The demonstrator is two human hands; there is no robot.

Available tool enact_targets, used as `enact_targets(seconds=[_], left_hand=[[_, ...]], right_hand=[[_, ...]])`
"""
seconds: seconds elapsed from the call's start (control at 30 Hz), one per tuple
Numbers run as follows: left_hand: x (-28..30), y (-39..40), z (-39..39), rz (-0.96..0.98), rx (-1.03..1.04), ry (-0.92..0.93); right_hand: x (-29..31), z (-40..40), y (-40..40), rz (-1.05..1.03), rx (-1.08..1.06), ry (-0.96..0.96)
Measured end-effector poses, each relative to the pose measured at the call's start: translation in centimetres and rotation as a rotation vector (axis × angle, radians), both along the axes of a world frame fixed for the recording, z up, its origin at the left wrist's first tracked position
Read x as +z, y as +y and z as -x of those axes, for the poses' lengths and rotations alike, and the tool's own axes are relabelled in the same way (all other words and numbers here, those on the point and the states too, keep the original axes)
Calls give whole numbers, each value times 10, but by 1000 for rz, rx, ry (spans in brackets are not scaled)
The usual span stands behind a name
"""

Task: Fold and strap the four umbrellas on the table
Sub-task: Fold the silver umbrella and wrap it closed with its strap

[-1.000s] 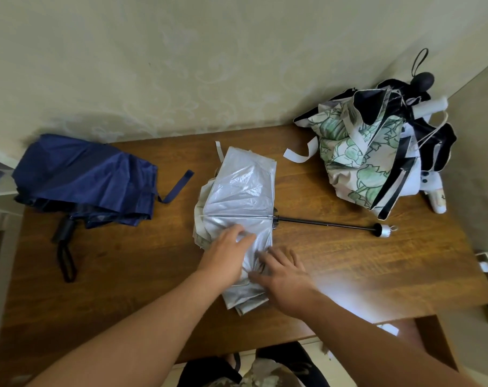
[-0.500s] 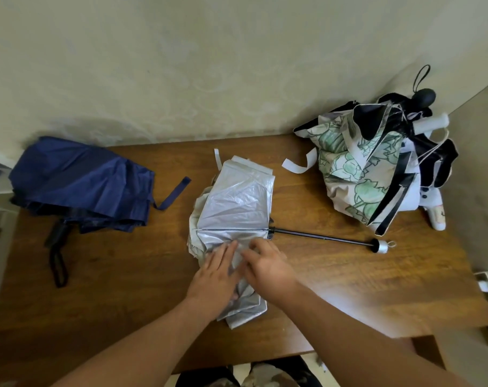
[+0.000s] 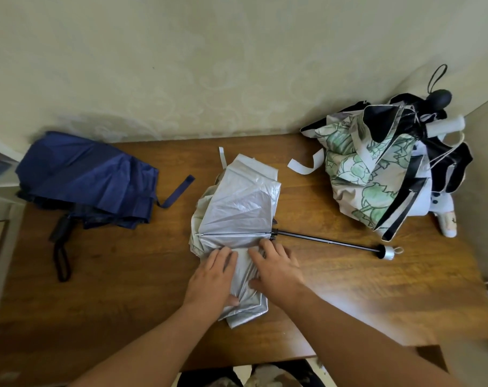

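there is one view only, a wide-angle camera worn on the person's head, looking forward and steeply down. it sits close above the near edge of the wooden table (image 3: 376, 297), so both forearms enter from the bottom of the frame. the wall (image 3: 209, 65) behind fills the upper part. straight lines bow toward the edges. there is no second view to share any of the scene.
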State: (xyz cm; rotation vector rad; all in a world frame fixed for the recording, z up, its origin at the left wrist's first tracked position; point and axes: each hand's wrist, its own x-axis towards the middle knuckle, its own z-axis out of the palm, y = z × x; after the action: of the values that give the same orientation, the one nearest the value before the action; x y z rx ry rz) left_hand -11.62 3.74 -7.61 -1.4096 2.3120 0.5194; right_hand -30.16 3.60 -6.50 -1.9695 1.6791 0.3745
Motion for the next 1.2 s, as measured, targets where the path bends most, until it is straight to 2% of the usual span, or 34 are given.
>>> enact_targets(seconds=[0.13,0.27,0.37,0.53,0.63,0.7,0.8,0.9,0.97,1.03,1.1,1.2], left_hand=[[-3,-5,2,31,-17,-22],[-17,10,-11,15,-90,-35],[-27,15,-29,28,-106,19],[-26,12,-31,-53,-122,-4],[-23,13,-33,-54,-141,2],[-24,16,-38,-28,-144,42],[-17,17,-36,7,-126,74],[-2,13,-19,-19,-82,57],[5,7,-12,17,-85,58],[12,0,-8,56,-121,69],[23,-7,-8,47,-137,88],[42,-19,-13,62,-51,156]], right_hand=[[-2,-5,2,-5,-10,12],[-9,-1,21,-51,145,110],[-14,13,29,-62,207,104],[-9,39,28,-110,303,122],[-6,48,22,-117,326,68],[-3,53,18,-152,242,-58],[12,53,-1,-208,-90,-300],[34,47,-35,-16,-601,-485],[48,42,-61,99,-824,-599],[59,38,-85,93,-911,-649],[63,34,-104,45,-914,-616],[60,32,-123,18,-919,-579]])
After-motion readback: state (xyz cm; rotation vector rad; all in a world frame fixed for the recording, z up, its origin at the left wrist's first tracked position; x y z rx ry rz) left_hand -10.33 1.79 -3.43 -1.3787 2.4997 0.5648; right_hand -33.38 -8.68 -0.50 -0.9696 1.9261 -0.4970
